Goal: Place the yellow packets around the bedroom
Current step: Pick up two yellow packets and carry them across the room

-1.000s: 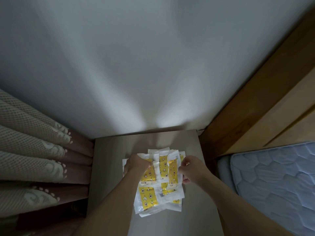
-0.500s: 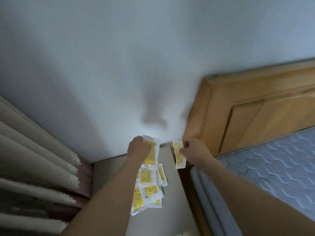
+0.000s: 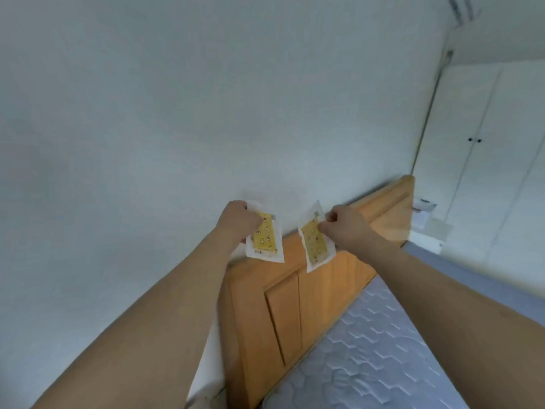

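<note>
One yellow packet (image 3: 264,238) is gripped by the left hand (image 3: 239,220), fingers curled over its upper edge; a second packet (image 3: 315,239) is pinched near its top by the right hand (image 3: 345,224). Both are held up in the air before the white wall (image 3: 177,128), above the wooden headboard (image 3: 324,290) and mattress (image 3: 377,355). A packet could be lost behind the headboard if released too near the wall.

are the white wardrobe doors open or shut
Shut: the white wardrobe doors lie flush, their two dark knobs side by side at the seam, with no gap showing.
</note>
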